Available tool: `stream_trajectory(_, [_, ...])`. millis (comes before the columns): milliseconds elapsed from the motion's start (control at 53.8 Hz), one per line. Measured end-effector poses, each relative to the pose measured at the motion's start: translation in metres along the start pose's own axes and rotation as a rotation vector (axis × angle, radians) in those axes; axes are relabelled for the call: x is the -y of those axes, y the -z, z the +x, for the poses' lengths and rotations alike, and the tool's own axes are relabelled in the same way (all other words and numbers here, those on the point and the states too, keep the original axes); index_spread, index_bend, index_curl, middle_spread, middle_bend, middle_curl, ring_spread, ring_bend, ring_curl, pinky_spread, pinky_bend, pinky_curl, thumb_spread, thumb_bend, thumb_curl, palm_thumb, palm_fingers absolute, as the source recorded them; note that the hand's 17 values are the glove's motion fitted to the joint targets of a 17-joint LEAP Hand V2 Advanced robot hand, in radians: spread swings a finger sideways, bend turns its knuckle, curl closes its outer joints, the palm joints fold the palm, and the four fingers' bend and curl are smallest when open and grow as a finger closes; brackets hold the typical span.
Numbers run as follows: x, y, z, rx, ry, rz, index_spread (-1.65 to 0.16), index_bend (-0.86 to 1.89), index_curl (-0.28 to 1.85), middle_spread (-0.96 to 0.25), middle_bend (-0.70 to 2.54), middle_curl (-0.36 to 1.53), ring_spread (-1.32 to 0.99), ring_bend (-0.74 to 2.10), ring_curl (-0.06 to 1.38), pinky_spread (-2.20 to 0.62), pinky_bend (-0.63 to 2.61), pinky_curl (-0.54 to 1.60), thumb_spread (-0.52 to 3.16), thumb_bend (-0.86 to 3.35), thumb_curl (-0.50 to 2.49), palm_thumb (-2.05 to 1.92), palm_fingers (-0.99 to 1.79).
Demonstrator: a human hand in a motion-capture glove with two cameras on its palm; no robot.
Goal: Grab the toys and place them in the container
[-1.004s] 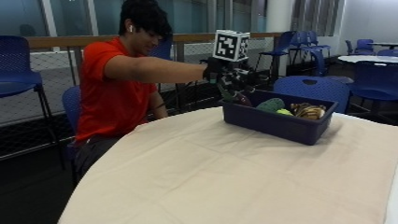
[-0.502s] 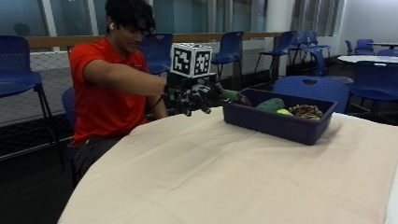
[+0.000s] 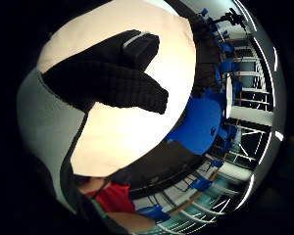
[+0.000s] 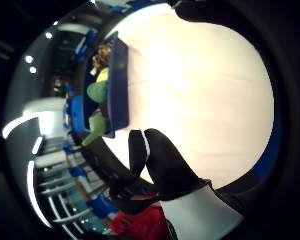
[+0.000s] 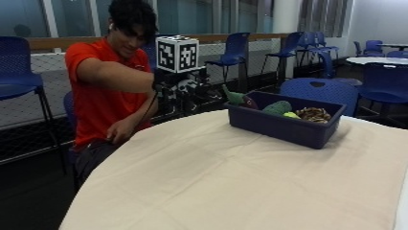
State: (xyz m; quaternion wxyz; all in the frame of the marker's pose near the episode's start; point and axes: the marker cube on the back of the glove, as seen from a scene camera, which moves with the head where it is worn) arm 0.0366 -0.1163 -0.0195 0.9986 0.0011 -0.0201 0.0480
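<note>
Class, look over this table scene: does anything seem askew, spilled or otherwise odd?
One thing stands out: a green toy pokes up over the near end wall of the blue container rather than lying fully inside with the other toys. Nothing is spilled on the tablecloth, and the container sits level.

Toys (image 4: 101,92) fill the blue container (image 4: 118,85) on the table (image 4: 200,100).

No readable text, label, brand, number or sign shows on anything in view.
</note>
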Motion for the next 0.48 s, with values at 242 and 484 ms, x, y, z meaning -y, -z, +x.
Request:
stream_trajectory(242, [-0.009, 0.000, 0.009, 0.014, -0.009, -0.009, -0.40, 0.18, 0.37, -0.08, 0.11, 0.15, 0.09, 0.38, 0.28, 0.10, 1.27, 0.33, 1.16, -0.04, 0.24, -0.04, -0.10])
stream_trajectory(484, [-0.011, -0.003, 0.019, 0.023, -0.033, -0.018, -0.40, 0.18, 0.37, -0.08, 0.12, 0.16, 0.09, 0.38, 0.28, 0.10, 1.26, 0.33, 1.16, -0.04, 0.24, -0.04, -0.10])
